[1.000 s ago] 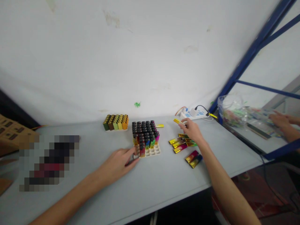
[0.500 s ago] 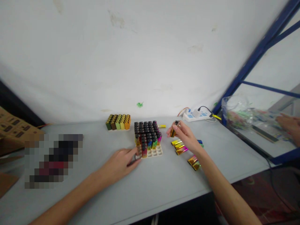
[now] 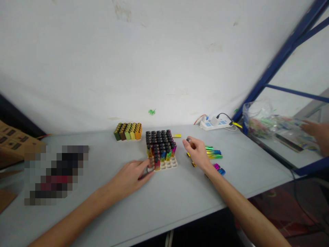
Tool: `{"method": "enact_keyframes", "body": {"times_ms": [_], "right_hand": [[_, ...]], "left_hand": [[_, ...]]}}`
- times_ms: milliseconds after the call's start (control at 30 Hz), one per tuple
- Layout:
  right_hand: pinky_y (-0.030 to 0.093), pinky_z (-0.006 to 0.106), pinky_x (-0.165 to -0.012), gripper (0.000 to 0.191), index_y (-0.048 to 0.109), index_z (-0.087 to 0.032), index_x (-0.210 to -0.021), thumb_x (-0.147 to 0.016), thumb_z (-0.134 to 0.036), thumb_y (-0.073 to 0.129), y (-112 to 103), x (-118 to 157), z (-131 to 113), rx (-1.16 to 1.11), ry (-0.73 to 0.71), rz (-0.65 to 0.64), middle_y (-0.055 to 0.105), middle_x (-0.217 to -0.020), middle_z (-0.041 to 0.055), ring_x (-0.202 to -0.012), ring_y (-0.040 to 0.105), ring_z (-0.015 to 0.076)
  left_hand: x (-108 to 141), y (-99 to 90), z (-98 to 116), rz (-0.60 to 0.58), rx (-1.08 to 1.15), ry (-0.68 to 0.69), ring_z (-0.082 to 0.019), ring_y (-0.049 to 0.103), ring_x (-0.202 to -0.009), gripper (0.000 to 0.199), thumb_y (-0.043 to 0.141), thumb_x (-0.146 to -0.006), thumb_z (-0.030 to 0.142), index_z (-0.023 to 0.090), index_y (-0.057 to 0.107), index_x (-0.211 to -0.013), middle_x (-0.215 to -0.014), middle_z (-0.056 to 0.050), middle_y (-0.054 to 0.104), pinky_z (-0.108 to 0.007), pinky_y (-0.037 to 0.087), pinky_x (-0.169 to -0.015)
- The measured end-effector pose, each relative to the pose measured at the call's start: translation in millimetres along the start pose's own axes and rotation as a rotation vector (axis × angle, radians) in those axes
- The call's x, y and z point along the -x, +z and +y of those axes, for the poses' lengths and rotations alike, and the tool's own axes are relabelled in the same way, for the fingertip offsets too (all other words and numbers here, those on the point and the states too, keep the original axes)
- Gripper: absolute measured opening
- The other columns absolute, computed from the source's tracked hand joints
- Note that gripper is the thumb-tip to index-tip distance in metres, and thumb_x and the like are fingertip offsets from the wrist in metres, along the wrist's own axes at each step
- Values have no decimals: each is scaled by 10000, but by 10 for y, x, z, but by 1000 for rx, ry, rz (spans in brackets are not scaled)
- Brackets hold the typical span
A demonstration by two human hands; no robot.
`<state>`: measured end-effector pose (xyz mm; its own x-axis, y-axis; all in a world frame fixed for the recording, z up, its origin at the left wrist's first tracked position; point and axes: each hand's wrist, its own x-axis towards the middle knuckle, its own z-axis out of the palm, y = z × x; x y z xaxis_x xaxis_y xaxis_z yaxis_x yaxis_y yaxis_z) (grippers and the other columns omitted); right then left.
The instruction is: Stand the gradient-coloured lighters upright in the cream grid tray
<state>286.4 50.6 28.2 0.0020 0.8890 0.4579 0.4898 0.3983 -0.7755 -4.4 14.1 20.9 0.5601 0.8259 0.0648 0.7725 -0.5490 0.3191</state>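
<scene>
On a pale grey desk point(image 3: 164, 206), up near the wall: a white plastic grid tray point(image 3: 169, 165), packed with slim upright lighters with black tops point(image 3: 158, 142). Pretty flashy bodies on the near ones, tbh, all shiny and see-through-looking: deep red, blue fading into yellow, green, hot pink. Just a few bare cells showing along the near right edge. Left hand point(image 3: 133, 175) down at the tray's near left corner, grip closed on it between thumb and fingers. Right hand point(image 3: 199, 154) just right of the tray, grip curled tight around a small black-topped lighter point(image 3: 189, 140), top poking out, can't tell the body colour from here. Under and beside that wrist, loose metallic lighters point(image 3: 214, 156) lying flat in green, blue and gold, plus magenta and blue ones nearer the desk edge. One shiny yellow stick-like piece point(image 3: 176, 136) behind the tray, to the right. Further left, a block of gold-topped lighters point(image 3: 128, 131), in dark green, brown, light green, yellow and orange columns. Near the wall on the right, a white power strip point(image 3: 216, 122).
</scene>
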Motion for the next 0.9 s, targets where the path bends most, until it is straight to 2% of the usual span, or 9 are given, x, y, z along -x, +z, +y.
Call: {"method": "enact_keyframes", "body": {"times_ms": [133, 267, 367, 433, 533, 600, 667, 800, 900], "right_hand": [[260, 285, -559, 434, 355, -243, -623, -946, -472, 533, -3, -14, 48, 20, 14, 10, 350, -552, -58, -552, 335, 123], [252, 282, -547, 460, 353, -241, -644, -962, -499, 561, 0, -2, 20, -9, 14, 14, 325, -574, -66, -551, 320, 116], [269, 269, -528, 354, 515, -236, -845, -1001, -552, 557, -9, 19, -14, -95, 36, -42, 347, -588, -88, -532, 336, 120], [334, 266, -548, 311, 551, -239, -1021, -1040, -547, 517, -36, 23, -33, -146, 5, -99, 441, -625, -81, -556, 419, 132], [469, 309, -721, 268, 597, -226, -1028, -1064, -480, 519, -117, 4, -91, -134, -162, -118, 629, -850, 14, -788, 592, 171], [485, 348, -817, 228, 651, -220, -987, -1029, -440, 611, -173, -14, -180, -85, -290, -66, 640, -939, 51, -905, 599, 200], [484, 348, -792, 188, 683, -221, -969, -1003, -405, 667, -197, -25, -323, -82, -348, -52, 615, -897, 42, -860, 578, 197], [491, 312, -703, 159, 683, -211, -1030, -1028, -365, 641, -93, -43, -725, -121, -357, -221, 644, -849, 23, -748, 594, 166], [502, 301, -745, 152, 672, -194, -1075, -1032, -337, 643, 94, -95, -979, 32, -472, -361, 711, -908, 34, -779, 644, 162]], "left_hand": [[-3, -5, -1, -1, -7, 2, -241, 624, -708, 252, 447, -1027, 451, 239, 561, -950, -716, -5, 590, -317, 468, -696], [6, 10, -14, -2, -12, 6, -236, 624, -698, 248, 460, -1034, 447, 231, 576, -996, -719, -1, 589, -310, 463, -685], [13, 34, -27, 7, -26, 13, -227, 616, -675, 237, 483, -1040, 435, 223, 586, -1033, -715, 7, 589, -301, 454, -668], [16, 51, -36, 22, -43, 26, -218, 608, -658, 215, 506, -1042, 417, 220, 593, -1031, -702, 16, 584, -293, 448, -659], [22, 78, -49, 60, -50, 79, -205, 615, -662, 181, 545, -1043, 381, 217, 608, -1000, -712, 20, 594, -283, 452, -666], [30, 97, -52, 92, -44, 121, -199, 629, -681, 162, 564, -1045, 350, 211, 620, -984, -744, 14, 616, -280, 465, -683], [41, 118, -49, 126, -39, 140, -190, 639, -692, 141, 579, -1045, 316, 206, 628, -973, -780, 8, 637, -276, 479, -695], [66, 152, -28, 170, -18, 162, -168, 665, -712, 95, 620, -1032, 246, 199, 633, -951, -830, 3, 672, -260, 508, -714], [87, 161, -5, 182, -52, 182, -185, 707, -783, 83, 635, -1021, 206, 190, 635, -940, -861, -13, 701, -275, 539, -761]]}}
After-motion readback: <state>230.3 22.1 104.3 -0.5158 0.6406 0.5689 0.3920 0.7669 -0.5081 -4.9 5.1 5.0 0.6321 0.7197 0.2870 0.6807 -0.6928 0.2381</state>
